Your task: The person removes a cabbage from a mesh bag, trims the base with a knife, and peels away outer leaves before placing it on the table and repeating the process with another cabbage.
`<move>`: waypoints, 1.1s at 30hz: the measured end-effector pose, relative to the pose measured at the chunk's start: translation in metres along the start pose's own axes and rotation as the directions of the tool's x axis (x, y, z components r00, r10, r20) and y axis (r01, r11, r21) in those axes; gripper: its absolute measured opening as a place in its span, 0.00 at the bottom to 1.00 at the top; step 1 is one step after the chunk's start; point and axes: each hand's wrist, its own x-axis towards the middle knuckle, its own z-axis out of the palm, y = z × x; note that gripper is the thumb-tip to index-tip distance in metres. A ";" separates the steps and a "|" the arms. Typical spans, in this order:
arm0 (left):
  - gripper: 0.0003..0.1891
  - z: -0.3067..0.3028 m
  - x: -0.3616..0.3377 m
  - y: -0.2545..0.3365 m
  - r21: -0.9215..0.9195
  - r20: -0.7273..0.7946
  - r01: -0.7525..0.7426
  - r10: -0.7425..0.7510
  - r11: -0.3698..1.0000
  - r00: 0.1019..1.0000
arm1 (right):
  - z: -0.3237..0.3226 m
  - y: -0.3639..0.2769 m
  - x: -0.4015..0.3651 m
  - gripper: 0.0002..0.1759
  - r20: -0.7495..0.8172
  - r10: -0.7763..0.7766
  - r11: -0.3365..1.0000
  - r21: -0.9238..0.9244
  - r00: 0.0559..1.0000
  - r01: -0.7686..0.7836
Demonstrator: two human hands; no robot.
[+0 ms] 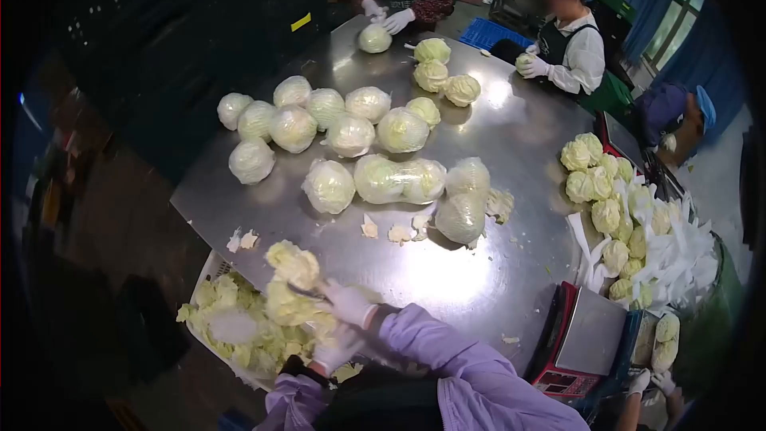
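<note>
My right hand (pixel 349 303), in a white glove, is closed on a knife (pixel 305 293) whose blade lies against a pale yellow-green cabbage (pixel 289 303). Another cabbage piece (pixel 293 265) sits just above the blade. My left hand (pixel 338 348), also gloved, is lower down beside the leaves at the cabbage's underside; blur and leaves hide its fingers. Below and left of both hands is a white basket (pixel 201 275) heaped with loose cabbage leaves (pixel 231 297).
Wrapped cabbages (pixel 329 187) and bare ones (pixel 432 75) stand on the metal table (pixel 527 215), with leaf scraps. A scale (pixel 590 331) and a cabbage pile (pixel 606 214) are at the right. Several co-workers (pixel 576 48) are around the table.
</note>
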 end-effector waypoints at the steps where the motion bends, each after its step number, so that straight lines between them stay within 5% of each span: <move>1: 0.25 -0.006 -0.022 -0.029 0.210 -0.238 -0.085 0.135 0.974 0.962 | 0.007 -0.008 0.007 0.30 0.043 -0.207 0.978 0.042 0.977 0.205; 2: 0.26 -0.031 -0.046 -0.035 0.040 -0.261 0.175 -0.159 0.984 0.952 | 0.010 -0.014 0.010 0.30 0.053 -0.221 0.975 0.047 0.974 0.218; 3: 0.26 -0.040 -0.069 -0.056 0.074 -0.362 0.329 -0.283 0.941 0.888 | 0.007 -0.017 0.018 0.29 -0.081 -0.236 0.968 0.072 0.968 0.242; 5: 0.23 -0.010 -0.130 -0.144 -0.080 -0.464 0.481 -0.460 0.873 0.757 | -0.021 0.003 0.023 0.27 -0.244 -0.170 0.973 0.115 0.955 0.202; 6: 0.20 -0.035 -0.147 -0.135 -0.107 -0.508 0.610 -0.571 0.785 0.645 | -0.043 0.021 0.026 0.27 -0.283 -0.096 0.979 0.145 0.954 0.141; 7: 0.19 -0.039 -0.151 -0.134 -0.074 -0.493 0.650 -0.594 0.756 0.635 | -0.052 0.011 0.025 0.24 -0.317 -0.157 0.987 -0.012 0.935 0.161; 8: 0.21 -0.050 -0.162 -0.144 -0.227 -0.487 0.665 -0.675 0.711 0.555 | -0.067 0.094 0.020 0.23 -0.379 0.080 0.997 0.021 0.922 -0.078; 9: 0.23 -0.063 -0.169 -0.156 -0.369 -0.463 0.661 -0.746 0.653 0.479 | -0.097 0.096 0.007 0.19 -0.289 0.257 0.951 -0.091 0.922 -0.294; 10: 0.25 -0.069 -0.159 -0.157 -0.386 -0.564 0.568 -0.673 0.727 0.479 | -0.094 0.115 0.000 0.17 -0.463 0.309 0.914 -0.096 0.831 -0.394; 13: 0.31 -0.121 -0.087 -0.127 -0.415 -0.692 0.334 -0.532 0.846 0.488 | -0.038 0.095 -0.023 0.17 -0.488 0.298 0.947 0.040 0.821 -0.320; 15: 0.34 -0.147 -0.025 -0.112 -0.405 -0.671 0.341 -0.529 0.848 0.519 | 0.003 0.062 -0.034 0.20 -0.299 0.072 0.997 0.052 0.952 -0.059; 18: 0.40 -0.191 0.056 -0.092 -0.427 -0.680 0.180 -0.446 0.886 0.582 | 0.007 0.019 -0.058 0.22 -0.114 -0.042 0.986 0.156 0.993 0.060; 20: 0.43 -0.211 0.104 -0.081 -0.457 -0.654 0.158 -0.451 0.875 0.607 | -0.019 0.014 -0.081 0.23 -0.068 0.070 0.803 0.595 0.995 -0.016; 23: 0.48 -0.228 0.169 -0.071 -0.547 -0.529 0.140 -0.470 0.825 0.707 | -0.082 0.017 -0.129 0.21 0.155 0.396 0.526 0.770 0.905 -0.362; 26: 0.52 -0.218 0.238 -0.078 -0.512 -0.452 0.264 -0.518 0.817 0.726 | -0.092 0.020 -0.176 0.17 0.198 0.523 0.098 0.952 0.829 -0.289; 29: 0.49 -0.202 0.277 -0.073 -0.509 -0.443 0.183 -0.438 0.841 0.782 | -0.075 0.014 -0.215 0.18 0.320 0.586 -0.200 0.948 0.745 -0.249; 31: 0.41 -0.192 0.277 -0.065 -0.569 -0.456 0.185 -0.495 0.801 0.740 | -0.058 0.010 -0.223 0.18 0.303 0.628 -0.196 0.953 0.717 -0.232; 33: 0.34 -0.179 0.257 -0.058 -0.437 -0.643 0.006 -0.317 0.899 0.697 | -0.051 0.012 -0.223 0.19 0.299 0.665 -0.205 0.954 0.685 -0.217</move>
